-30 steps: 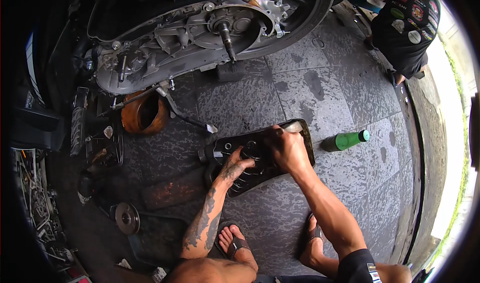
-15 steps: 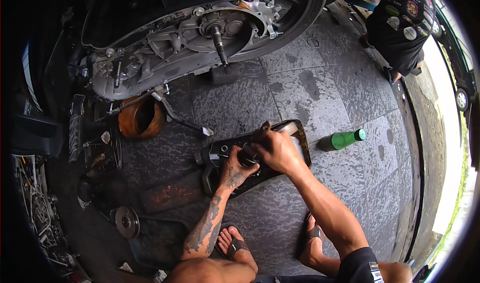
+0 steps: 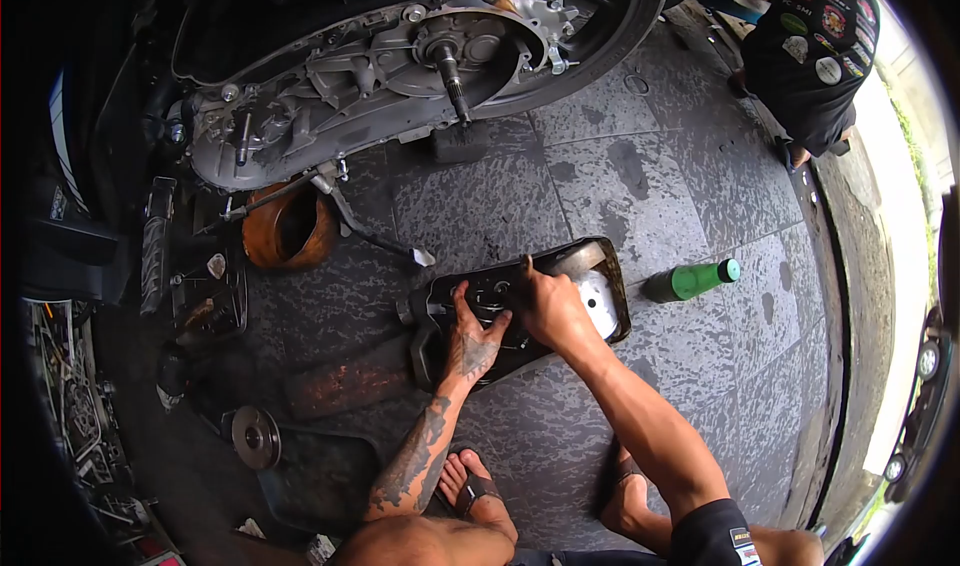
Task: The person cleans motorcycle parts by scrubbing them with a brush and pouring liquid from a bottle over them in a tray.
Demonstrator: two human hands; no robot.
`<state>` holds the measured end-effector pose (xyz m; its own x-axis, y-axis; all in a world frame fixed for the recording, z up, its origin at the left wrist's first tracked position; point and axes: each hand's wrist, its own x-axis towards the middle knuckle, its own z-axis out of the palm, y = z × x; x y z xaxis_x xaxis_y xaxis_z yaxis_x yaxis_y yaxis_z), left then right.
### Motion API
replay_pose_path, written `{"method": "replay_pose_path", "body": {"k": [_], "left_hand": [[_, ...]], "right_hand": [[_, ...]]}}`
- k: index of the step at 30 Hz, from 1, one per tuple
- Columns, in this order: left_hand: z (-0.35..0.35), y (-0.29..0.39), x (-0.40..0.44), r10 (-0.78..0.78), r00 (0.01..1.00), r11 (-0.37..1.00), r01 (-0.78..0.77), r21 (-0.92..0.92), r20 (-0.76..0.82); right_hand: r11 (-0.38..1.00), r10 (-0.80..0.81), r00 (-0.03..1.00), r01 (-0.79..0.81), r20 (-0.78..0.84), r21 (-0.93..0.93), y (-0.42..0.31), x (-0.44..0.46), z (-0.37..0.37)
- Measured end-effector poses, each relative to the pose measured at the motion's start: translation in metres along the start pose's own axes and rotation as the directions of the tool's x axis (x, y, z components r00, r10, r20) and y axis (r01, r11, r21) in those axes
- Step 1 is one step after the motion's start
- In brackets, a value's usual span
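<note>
A black tray-like container [image 3: 432, 363] lies on the tiled floor below my hands, with a round silver part [image 3: 598, 304] at its right end. Over its left half is my left hand [image 3: 474, 334], thumb and fingers apart around small dark round parts whose details are hard to make out. My right hand [image 3: 548, 306] is closed over the middle of the container, gripping something dark that the fingers mostly hide.
Ahead stands an opened engine case [image 3: 330, 106] with a wheel [image 3: 625, 41]. A green bottle [image 3: 695, 280] lies right of the container, an orange-brown pot [image 3: 260, 228] to the left. A metal disc [image 3: 256, 438] is at lower left. Another person [image 3: 808, 56] is at upper right.
My left hand has opened from around a dark round part. My right hand has shifted slightly down, and the silver part at the container's right end shows more fully.
</note>
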<state>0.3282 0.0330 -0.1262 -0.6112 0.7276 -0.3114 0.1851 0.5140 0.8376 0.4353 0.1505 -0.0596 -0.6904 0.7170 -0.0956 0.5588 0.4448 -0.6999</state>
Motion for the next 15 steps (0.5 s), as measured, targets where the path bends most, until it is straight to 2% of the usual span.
{"method": "replay_pose_path", "body": {"k": [1,2,3,5,7,9,11,12,13,15], "left_hand": [[0.000,-0.004,0.000,0.011,1.000,0.997,-0.011,-0.079,0.001],[-0.001,-0.006,0.000,0.022,1.000,0.987,-0.022,-0.160,0.002],[-0.003,-0.003,-0.001,0.022,1.000,0.987,-0.022,-0.162,0.000],[-0.007,0.007,-0.004,0.085,0.994,0.984,-0.072,-0.161,0.071],[-0.008,0.017,-0.009,0.146,0.987,0.981,-0.135,-0.142,0.073],[-0.004,0.016,-0.011,0.210,0.975,0.972,-0.200,-0.120,0.074],[0.003,0.009,-0.008,0.359,0.933,0.929,-0.359,-0.083,-0.025],[0.004,0.009,-0.006,0.358,0.933,0.929,-0.359,-0.095,-0.027],[0.007,0.009,-0.004,0.354,0.935,0.930,-0.355,-0.093,-0.035],[0.007,0.022,-0.009,0.154,0.988,0.984,-0.154,-0.084,-0.005]], "right_hand": [[1.000,0.000,0.999,-0.001,-0.042,-0.018,-0.009,0.000,-0.014],[0.998,-0.040,0.997,0.043,-0.070,0.042,-0.011,0.002,-0.024],[0.991,-0.075,0.992,0.085,-0.101,0.099,-0.014,0.002,-0.034],[0.984,-0.115,0.989,0.126,-0.092,0.128,-0.028,0.005,-0.054],[0.973,-0.116,0.993,0.110,0.020,0.202,-0.041,0.008,-0.064],[0.989,-0.137,0.979,0.126,0.154,0.078,-0.025,0.017,-0.044],[0.979,-0.201,0.969,0.199,0.140,0.033,-0.018,0.016,-0.026],[0.974,-0.224,0.973,0.222,0.063,0.037,-0.018,0.013,-0.021],[0.973,-0.230,0.971,0.228,0.069,0.039,-0.015,0.013,-0.021],[0.992,-0.128,0.990,0.129,-0.052,0.002,-0.027,0.006,-0.033]]}}
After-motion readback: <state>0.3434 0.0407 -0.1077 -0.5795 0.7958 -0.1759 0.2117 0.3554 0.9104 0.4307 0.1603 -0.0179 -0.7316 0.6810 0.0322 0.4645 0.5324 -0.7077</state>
